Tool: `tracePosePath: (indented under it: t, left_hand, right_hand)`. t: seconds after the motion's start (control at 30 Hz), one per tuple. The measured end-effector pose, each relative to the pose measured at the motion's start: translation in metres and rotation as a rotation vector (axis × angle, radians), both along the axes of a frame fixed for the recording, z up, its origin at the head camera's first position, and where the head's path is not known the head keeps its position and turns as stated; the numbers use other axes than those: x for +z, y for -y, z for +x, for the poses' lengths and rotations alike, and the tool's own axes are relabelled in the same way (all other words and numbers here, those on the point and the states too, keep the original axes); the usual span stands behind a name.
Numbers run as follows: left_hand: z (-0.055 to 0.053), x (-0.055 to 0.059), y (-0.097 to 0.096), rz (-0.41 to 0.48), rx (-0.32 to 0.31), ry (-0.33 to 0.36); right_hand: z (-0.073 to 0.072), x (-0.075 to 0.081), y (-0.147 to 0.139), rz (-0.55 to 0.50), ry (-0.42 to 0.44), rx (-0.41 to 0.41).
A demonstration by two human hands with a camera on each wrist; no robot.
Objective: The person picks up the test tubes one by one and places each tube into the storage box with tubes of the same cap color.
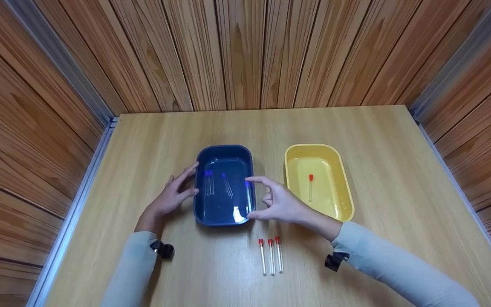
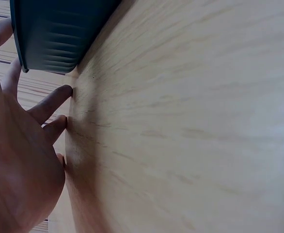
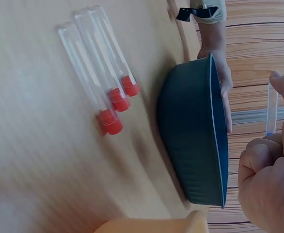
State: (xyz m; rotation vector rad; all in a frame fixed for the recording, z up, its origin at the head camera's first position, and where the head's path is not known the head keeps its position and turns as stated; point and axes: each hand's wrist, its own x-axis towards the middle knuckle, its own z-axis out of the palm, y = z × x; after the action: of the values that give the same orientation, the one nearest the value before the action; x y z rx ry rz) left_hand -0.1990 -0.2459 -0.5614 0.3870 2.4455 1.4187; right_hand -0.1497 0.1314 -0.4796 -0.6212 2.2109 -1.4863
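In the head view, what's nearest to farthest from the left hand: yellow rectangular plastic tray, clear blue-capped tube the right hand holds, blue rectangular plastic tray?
1. Blue tray: touches the left hand.
2. Blue-capped tube: in the right hand, farther right.
3. Yellow tray: farthest right.

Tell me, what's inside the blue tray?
Three blue-capped test tubes lie inside the blue tray; the right hand pinches a fourth above its right edge. The fingertips cover bits of that edge; what's beneath them can't be seen.
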Motion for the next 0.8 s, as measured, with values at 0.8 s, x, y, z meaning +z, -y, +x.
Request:
tracePosePath:
  t: [0.8]
  left_hand:
    - [0.0,0.0,-0.001,0.032,0.0,-0.045]
  right_hand:
    - [-0.052,-0.003,0.038,-0.063,0.043,0.044]
